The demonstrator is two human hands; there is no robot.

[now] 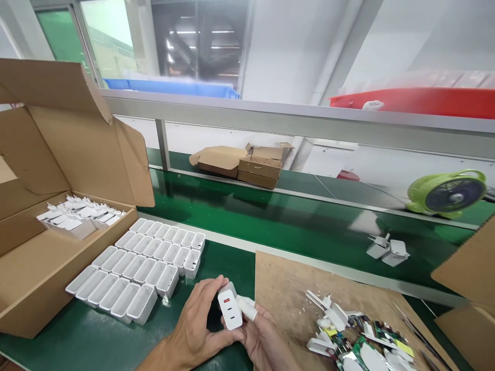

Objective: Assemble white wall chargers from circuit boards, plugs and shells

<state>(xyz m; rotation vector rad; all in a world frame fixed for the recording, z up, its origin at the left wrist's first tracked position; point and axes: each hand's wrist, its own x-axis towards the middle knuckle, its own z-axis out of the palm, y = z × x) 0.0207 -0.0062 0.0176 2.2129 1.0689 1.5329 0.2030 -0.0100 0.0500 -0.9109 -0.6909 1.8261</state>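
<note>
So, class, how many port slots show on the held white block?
3: a red slot at the top, a middle slot and a bottom slot; some sides are hidden.

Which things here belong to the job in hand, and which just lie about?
Likely the job:
- white rectangular plastic charger, in left hand and right hand
- open-topped white plastic casings in rows
- flat green circuit boards

Seemingly lying about:
- round lime-green fan
- long red plastic bin
</note>
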